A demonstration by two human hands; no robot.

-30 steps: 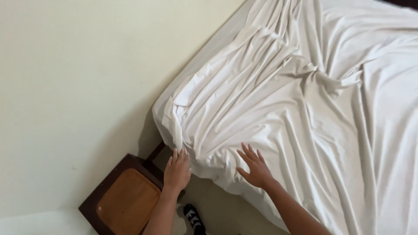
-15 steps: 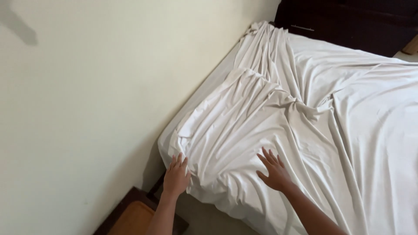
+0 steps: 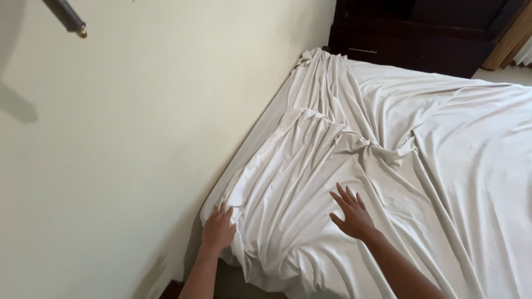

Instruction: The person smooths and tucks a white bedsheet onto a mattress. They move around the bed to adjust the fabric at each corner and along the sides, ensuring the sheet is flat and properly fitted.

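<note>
Soft daylight fills the shot, brightest on the white sheet (image 3: 443,144), with no harsh glare. A faint grey shadow sits on the cream wall (image 3: 111,166) upper left, and the dark cabinet (image 3: 421,27) swallows detail. Focus holds sharp throughout.

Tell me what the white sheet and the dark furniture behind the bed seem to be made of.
The white sheet looks like thin woven fabric, perhaps cotton, matte: it gathers in soft folds. The dark furniture looks like dark-stained wood with a slight sheen, though it is too shadowed to be sure.
</note>
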